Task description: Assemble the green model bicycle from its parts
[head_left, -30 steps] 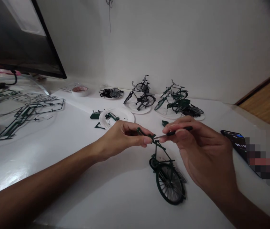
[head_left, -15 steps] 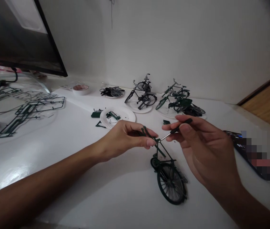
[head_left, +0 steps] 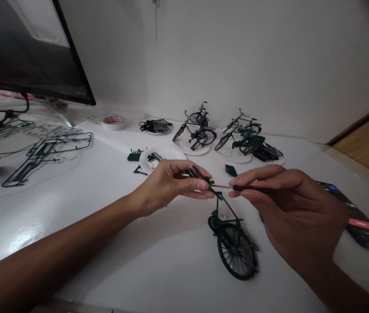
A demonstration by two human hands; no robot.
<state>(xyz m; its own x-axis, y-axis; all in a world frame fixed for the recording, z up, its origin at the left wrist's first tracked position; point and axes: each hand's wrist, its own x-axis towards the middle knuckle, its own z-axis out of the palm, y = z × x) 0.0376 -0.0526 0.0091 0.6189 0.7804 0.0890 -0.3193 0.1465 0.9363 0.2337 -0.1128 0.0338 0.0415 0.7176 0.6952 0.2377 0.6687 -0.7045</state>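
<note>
A dark green model bicycle (head_left: 226, 208) has its spoked rear wheel (head_left: 237, 251) toward me, low on the white table. My left hand (head_left: 177, 179) pinches its front end between thumb and fingers, with the green fork prongs pointing up and away. No front wheel shows there. In my right hand (head_left: 288, 204) is a small screwdriver (head_left: 252, 188), its black handle between thumb and fingers. The thin metal shaft lies nearly level, and its tip meets the bicycle's front end beside my left thumb. My fingers hide the exact contact.
Behind my hands are a paper plate (head_left: 171, 152) with green parts, a small green piece (head_left: 231, 170), and several model bicycles (head_left: 195, 132) on plates. Green part frames (head_left: 45, 152) and a monitor (head_left: 37, 48) are left, a tape roll (head_left: 113, 123) at the back, a phone (head_left: 350, 208) right.
My right hand has moved right and turned the screwdriver from slanted to nearly level. Its tip has shifted up and left along the bicycle's front end. The left hand keeps its pinch.
</note>
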